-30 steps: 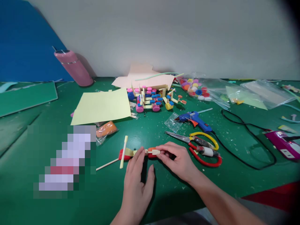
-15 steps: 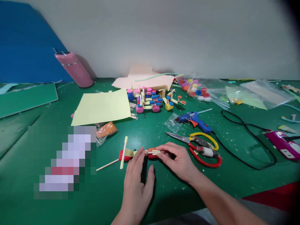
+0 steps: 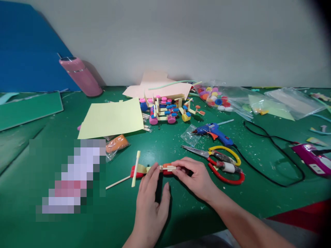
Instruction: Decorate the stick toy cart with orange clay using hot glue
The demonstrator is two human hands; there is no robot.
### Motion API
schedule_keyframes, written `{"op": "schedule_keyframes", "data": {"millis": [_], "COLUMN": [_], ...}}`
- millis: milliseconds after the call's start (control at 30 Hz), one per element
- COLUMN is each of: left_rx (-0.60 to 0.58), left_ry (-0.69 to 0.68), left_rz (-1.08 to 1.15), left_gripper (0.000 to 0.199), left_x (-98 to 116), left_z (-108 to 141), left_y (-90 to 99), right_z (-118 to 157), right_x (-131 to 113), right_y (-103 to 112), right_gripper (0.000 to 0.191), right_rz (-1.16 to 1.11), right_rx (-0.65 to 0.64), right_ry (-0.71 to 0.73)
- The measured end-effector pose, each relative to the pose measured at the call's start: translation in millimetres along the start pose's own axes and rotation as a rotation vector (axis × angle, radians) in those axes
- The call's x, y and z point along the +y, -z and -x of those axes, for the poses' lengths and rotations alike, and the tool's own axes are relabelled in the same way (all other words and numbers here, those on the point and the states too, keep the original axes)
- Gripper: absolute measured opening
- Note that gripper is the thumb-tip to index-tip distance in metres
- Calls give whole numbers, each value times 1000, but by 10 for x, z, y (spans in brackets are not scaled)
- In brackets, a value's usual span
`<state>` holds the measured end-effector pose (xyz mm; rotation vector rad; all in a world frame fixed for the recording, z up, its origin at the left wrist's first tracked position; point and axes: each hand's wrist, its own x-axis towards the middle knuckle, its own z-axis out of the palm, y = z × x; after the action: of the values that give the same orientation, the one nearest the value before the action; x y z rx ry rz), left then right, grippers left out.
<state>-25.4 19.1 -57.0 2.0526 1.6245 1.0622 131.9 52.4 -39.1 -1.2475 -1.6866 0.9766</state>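
A small craft model (image 3: pixel 137 171) with red caps, a pale yellow strip and a crosswise stick lies on the green table at the lower middle. My left hand (image 3: pixel 153 198) rests its fingertips on the model's middle, thumb held apart. The fingers of my right hand (image 3: pixel 192 174) pinch the ends of short pale sticks (image 3: pixel 169 168) at the model's right end, over an orange and red part. A thin wooden stick (image 3: pixel 117 183) reaches out to the lower left of the model.
Scissors (image 3: pixel 223 165) and a blue glue gun (image 3: pixel 213 132) lie right of my hands, with a black cable running to a purple power strip (image 3: pixel 311 159). Finished-looking models (image 3: pixel 165 112), yellow paper (image 3: pixel 111 118), bagged caps (image 3: pixel 214 98) and a pink bottle (image 3: pixel 81 76) stand behind.
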Motion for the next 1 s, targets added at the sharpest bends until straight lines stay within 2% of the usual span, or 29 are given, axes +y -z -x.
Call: {"op": "schedule_keyframes", "data": {"millis": [667,1000], "left_rx": [2,1], "left_ry": [-34,-6], "left_rz": [-7,17], "left_gripper": [43,44], "left_x": [-2,2], "left_z": [3,-2], "left_y": [8,6], "right_z": [-1,-2], "right_x": [1,5], "right_y": [-7,-9], "right_gripper": [18,18], "right_rz": [2,5], "right_rx": [12,18], "right_ry": [12,15]}}
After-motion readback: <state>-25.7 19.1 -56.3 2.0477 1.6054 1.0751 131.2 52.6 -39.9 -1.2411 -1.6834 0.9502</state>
